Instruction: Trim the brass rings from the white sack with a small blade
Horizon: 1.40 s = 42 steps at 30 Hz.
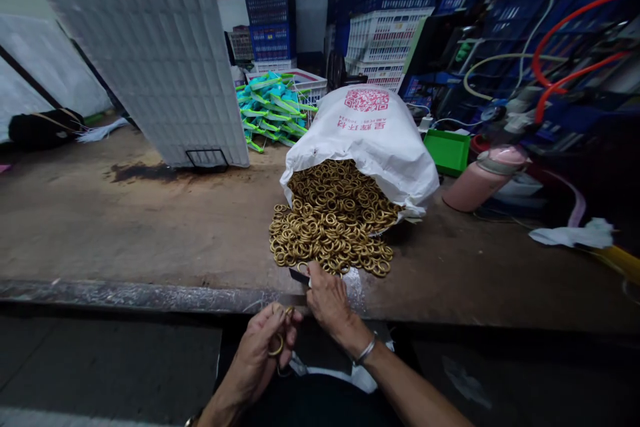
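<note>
Left hand (264, 349): held below the front edge of the workbench (150, 240), fingers curled inward; thumb and fingers are closed on a single brass ring (276, 345), which is clear of the bench and just left of the other wrist.

Right hand (330, 299): back uppermost, fingers bent down onto the bench's front edge, at the near rim of the pile of brass rings (330, 227); the fingertips meet a small dark piece (299, 275) beside a scrap of clear film (354, 283); whether they grip either item cannot be told, the fingertips being hidden; a metal bangle (367, 350) sits on this wrist.

Stock: the pile spills from the open mouth of a white sack (370, 140) lying on its side on the bench, red print on its upper face; loose rings fan out toward the person, the nearest touching the right fingertips.

Surroundings: a tall stack of white gridded panels (150, 47) stands on the bench to the left of the sack, well apart from it; a heap of teal and green pieces (273, 110) lies behind, between panels and sack; a green tray (447, 150) and a pink bottle (487, 177) on its side lie to the sack's right; a white rag (575, 235) rests further right; blue crates (270, 13) and red hoses (565, 33) fill the background; bench surface worn and stained.
</note>
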Tool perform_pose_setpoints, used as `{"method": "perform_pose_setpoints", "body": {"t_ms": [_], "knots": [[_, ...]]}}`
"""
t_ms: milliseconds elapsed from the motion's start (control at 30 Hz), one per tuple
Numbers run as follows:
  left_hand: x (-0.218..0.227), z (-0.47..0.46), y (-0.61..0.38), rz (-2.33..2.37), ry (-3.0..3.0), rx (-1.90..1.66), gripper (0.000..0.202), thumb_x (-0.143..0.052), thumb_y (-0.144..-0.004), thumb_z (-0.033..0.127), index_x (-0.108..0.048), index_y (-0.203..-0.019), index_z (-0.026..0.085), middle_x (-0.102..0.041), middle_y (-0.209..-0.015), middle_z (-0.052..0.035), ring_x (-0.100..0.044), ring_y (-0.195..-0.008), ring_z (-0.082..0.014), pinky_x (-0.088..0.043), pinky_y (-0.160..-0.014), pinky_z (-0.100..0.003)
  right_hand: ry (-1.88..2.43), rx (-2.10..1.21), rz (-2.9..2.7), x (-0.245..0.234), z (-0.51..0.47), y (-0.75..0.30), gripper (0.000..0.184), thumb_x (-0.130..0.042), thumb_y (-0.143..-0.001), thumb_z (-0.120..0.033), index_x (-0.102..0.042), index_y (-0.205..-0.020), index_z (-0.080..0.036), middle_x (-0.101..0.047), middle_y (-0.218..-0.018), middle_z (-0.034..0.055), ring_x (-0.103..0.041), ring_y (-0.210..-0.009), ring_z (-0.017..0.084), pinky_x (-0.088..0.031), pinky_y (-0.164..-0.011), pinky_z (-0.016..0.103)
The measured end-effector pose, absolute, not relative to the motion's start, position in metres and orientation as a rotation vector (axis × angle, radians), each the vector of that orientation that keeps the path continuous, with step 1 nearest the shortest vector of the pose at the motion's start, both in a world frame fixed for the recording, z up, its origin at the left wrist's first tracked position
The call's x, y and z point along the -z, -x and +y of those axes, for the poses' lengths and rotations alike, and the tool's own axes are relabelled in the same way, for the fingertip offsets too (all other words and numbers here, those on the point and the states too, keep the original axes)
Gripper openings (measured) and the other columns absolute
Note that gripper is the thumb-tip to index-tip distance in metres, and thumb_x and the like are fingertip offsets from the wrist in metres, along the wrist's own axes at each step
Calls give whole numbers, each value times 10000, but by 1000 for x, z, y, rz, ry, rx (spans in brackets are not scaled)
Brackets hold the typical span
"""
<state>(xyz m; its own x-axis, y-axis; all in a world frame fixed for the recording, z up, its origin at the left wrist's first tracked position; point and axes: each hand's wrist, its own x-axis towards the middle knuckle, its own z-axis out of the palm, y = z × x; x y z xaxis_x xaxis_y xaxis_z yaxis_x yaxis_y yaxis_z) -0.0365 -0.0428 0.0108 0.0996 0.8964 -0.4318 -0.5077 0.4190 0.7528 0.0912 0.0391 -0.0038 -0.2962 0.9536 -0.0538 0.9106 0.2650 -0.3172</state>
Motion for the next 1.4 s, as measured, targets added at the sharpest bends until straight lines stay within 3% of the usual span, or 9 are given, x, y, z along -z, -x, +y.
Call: {"method": "perform_pose_setpoints", "body": {"t_ms": [100, 267, 467, 567, 667, 800, 1033, 1233, 1400], "knots": [[-8, -38, 40, 1003, -320, -1140, 218, -624, -712, 326, -548, -698, 122, -609, -770, -62, -488, -516, -69, -313, -398, -162, 1814, -383, -2408, 5, 46, -81, 248, -456, -739, -124, -449, -982, -170, -640, -882, 87, -597, -779, 203, -332, -619, 258], [-3, -30, 46, 881, -180, -1123, 168, -623, -701, 277, -568, -806, 158, -608, -708, -31, -533, -550, -95, -326, -421, -163, 1946, -349, -2393, 6, 52, -74, 226, -448, -767, -145, -443, -992, -165, -644, -835, 98, -606, -776, 224, -334, -619, 272], [-3, -18, 40, 992, -183, -1145, 229, -662, -648, 311, -509, -635, 142, -574, -671, -13, -548, -579, -109, -374, -425, -177, 1712, -508, -2345, 12, 51, -90, 226, -448, -725, -95, -468, -930, -186, -633, -765, 32, -591, -710, 162, -301, -591, 228], [-1, -14, 33, 1102, -348, -1166, 267, -671, -634, 354, -511, -725, 161, -549, -626, 18, -511, -507, -92, -337, -370, -162, 1528, -637, -2286, 14, 40, -100, 273, -434, -685, -53, -470, -917, -192, -613, -755, 10, -571, -681, 142, -307, -592, 215], [4, -13, 27, 1161, -555, -1099, 305, -616, -677, 440, -519, -786, 171, -484, -539, 58, -415, -402, -58, -275, -339, -145, 1399, -789, -2217, 12, 27, -107, 187, -439, -715, -105, -476, -873, -197, -580, -701, -3, -540, -634, 136, -313, -580, 216], [7, -13, 20, 1253, -771, -980, 320, -572, -711, 461, -491, -641, 160, -390, -446, 81, -316, -363, -37, -246, -368, -153, 1334, -1014, -2033, 5, 18, -111, 33, -429, -770, -204, -462, -776, -200, -507, -642, -25, -471, -585, 113, -322, -561, 211], [4, -15, 10, 1280, -1042, -1060, 280, -547, -758, 366, -573, -603, 133, -519, -587, 9, -444, -554, -86, -352, -528, -183, 1350, -1453, -1613, 4, 18, -119, 271, -387, -813, -405, -452, -669, -184, -435, -530, -56, -415, -512, 89, -334, -521, 205], [7, -15, 8, 1137, -742, -934, 323, -509, -759, 465, -505, -657, 159, -405, -498, 65, -265, -365, -32, -191, -360, -161, 1362, -1447, -1528, 10, 20, -121, 240, -424, -781, -382, -457, -657, -180, -453, -547, -50, -421, -522, 88, -339, -521, 204], [5, -14, 5, 1057, -620, -982, 311, -545, -740, 457, -470, -675, 162, -441, -550, 58, -273, -370, -17, -190, -357, -148, 1411, -1359, -1631, 7, 24, -125, 235, -351, -804, -311, -476, -655, -179, -498, -559, -21, -479, -560, 111, -352, -562, 217]]}}
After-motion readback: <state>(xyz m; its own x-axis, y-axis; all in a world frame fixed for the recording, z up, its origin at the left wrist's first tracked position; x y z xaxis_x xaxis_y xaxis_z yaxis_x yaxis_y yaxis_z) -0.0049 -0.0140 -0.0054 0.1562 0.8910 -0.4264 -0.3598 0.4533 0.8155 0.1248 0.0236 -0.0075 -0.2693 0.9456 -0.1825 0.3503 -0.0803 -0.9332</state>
